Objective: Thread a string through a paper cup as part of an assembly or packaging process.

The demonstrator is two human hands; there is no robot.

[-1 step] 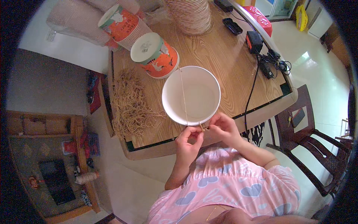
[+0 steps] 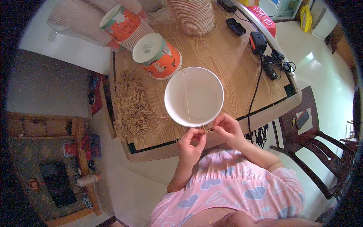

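A white paper bucket (image 2: 200, 92) stands with its mouth up near the front edge of the table. One strand of tan twine (image 2: 185, 90) runs across its mouth from the far rim to the near rim. At the near rim my left hand (image 2: 191, 145) is closed, thumb and forefinger pinching the twine's end part. Close beside it, my right hand (image 2: 229, 130) is also closed in a pinch, its fingertips at the short twine end; the exact grip is too small to see clearly. A loose heap of twine (image 2: 132, 104) lies left of the bucket.
Behind the bucket stand an upside-down orange and green paper bucket (image 2: 160, 58) and a leaning stack of similar ones (image 2: 126, 28). A tall stack of paper buckets (image 2: 193, 17) is at the back. Chargers and black cables (image 2: 270, 62) lie right; a wooden chair (image 2: 314, 140) stands beyond.
My right hand has shifted very slightly right and up, away from the left fingertips. The bucket and my left hand look the same.
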